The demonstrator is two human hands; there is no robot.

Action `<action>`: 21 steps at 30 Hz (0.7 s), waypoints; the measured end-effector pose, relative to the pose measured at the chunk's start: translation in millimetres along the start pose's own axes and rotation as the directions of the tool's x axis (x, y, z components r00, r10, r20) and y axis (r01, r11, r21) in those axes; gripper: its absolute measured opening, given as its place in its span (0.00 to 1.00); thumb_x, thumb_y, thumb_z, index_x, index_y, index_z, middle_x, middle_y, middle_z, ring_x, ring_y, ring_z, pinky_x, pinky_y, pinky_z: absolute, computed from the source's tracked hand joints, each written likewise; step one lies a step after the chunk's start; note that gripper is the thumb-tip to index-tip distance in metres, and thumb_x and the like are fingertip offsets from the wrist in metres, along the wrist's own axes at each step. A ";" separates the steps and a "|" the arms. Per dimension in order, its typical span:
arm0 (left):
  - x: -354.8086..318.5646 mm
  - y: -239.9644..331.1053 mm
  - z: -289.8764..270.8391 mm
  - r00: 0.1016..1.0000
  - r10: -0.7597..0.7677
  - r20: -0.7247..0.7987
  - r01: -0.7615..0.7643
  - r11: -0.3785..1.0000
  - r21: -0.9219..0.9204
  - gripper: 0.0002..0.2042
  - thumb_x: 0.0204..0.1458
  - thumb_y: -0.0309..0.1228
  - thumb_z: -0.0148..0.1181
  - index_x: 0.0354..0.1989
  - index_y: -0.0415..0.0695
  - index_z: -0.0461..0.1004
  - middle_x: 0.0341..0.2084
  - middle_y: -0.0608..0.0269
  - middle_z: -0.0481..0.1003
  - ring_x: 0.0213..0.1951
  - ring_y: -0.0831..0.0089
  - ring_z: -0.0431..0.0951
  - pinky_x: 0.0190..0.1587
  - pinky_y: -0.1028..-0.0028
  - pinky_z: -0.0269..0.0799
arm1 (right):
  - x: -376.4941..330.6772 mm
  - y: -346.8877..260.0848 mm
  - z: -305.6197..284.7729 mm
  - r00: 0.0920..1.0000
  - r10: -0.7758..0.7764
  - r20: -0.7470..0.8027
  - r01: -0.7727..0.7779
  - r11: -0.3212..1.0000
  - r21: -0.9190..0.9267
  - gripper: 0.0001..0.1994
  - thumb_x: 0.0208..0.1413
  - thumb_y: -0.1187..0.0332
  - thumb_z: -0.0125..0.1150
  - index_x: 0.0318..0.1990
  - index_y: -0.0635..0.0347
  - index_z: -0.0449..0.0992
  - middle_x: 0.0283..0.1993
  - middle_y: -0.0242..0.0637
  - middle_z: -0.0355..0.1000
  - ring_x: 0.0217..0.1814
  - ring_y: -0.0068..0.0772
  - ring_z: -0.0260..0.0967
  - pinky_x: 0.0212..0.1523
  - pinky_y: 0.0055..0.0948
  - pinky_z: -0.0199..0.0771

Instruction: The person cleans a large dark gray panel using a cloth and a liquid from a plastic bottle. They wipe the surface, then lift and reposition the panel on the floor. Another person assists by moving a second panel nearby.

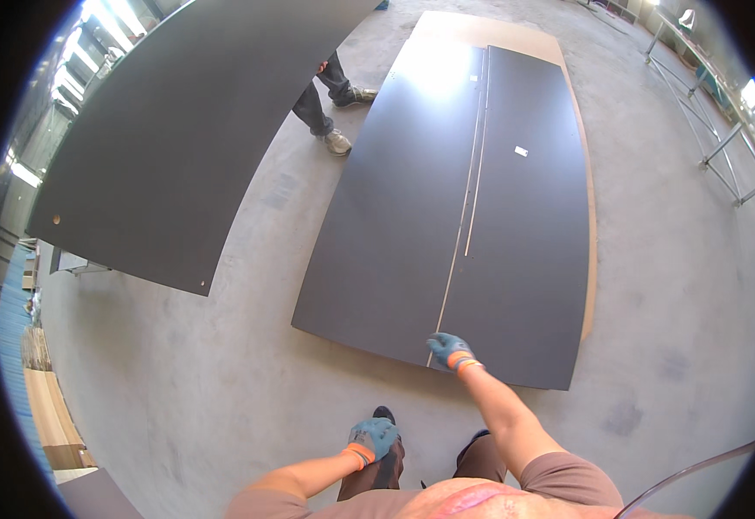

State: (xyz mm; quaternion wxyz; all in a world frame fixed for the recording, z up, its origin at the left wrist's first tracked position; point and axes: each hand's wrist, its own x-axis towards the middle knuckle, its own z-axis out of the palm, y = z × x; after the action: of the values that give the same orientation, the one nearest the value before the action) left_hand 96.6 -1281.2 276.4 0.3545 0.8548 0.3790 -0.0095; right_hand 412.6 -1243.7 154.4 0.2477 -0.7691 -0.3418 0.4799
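Two dark grey panels, a left one and a right one, lie side by side with a thin pale seam between them. My right hand, in a blue-grey glove with an orange cuff, is at the near end of that seam. Its fingers are curled, and whatever they may pinch is hidden. A narrow pale strip lies along the right panel's inner edge. My left hand, gloved alike, rests over my left knee with nothing in it.
Under the dark panels lies a tan board. At the left a large dark panel stands raised, with a co-worker's legs behind it. A metal frame rack is at the right; boards are stacked at the lower left.
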 end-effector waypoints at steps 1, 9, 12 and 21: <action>-10.8 2.8 -7.9 0.999 -0.045 0.019 0.045 0.999 0.000 0.13 0.57 0.41 0.56 0.32 0.46 0.81 0.35 0.53 0.81 0.37 0.51 0.81 0.42 0.59 0.76 | -17.5 -30.7 9.8 0.997 -0.054 0.053 0.051 0.997 0.065 0.25 0.60 0.52 0.59 0.58 0.58 0.76 0.58 0.46 0.76 0.62 0.45 0.73 0.63 0.38 0.70; -84.1 23.7 -39.9 0.876 -0.425 0.228 0.351 0.886 0.304 0.22 0.57 0.51 0.53 0.45 0.46 0.80 0.45 0.50 0.79 0.48 0.51 0.79 0.52 0.54 0.73 | -229.5 -95.5 -31.7 0.899 0.237 0.369 -0.069 0.908 -0.414 0.29 0.57 0.43 0.52 0.59 0.51 0.77 0.64 0.45 0.71 0.67 0.52 0.67 0.66 0.44 0.66; -118.4 34.6 -81.0 0.915 -0.350 0.202 0.334 0.936 0.110 0.25 0.57 0.53 0.53 0.51 0.45 0.78 0.51 0.46 0.77 0.53 0.48 0.77 0.56 0.54 0.72 | -306.5 -88.4 -81.0 0.822 0.470 0.322 -0.249 0.804 -0.540 0.29 0.58 0.44 0.51 0.58 0.55 0.78 0.64 0.45 0.71 0.69 0.50 0.65 0.67 0.43 0.64; -99.5 -31.0 -279.1 0.734 -0.667 0.127 0.669 0.742 0.030 0.26 0.55 0.53 0.52 0.45 0.42 0.81 0.47 0.45 0.79 0.50 0.42 0.77 0.51 0.54 0.73 | -387.6 9.4 -57.9 0.744 0.666 0.050 -0.575 0.678 -0.458 0.23 0.59 0.54 0.48 0.54 0.56 0.79 0.62 0.50 0.71 0.65 0.54 0.67 0.64 0.45 0.67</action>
State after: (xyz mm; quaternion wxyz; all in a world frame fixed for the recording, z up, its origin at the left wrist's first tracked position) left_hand -65.1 -1159.5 495.0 0.3587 0.6562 0.6367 -0.1878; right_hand 349.4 -1548.7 392.3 -0.1378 -0.8173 -0.1765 0.5310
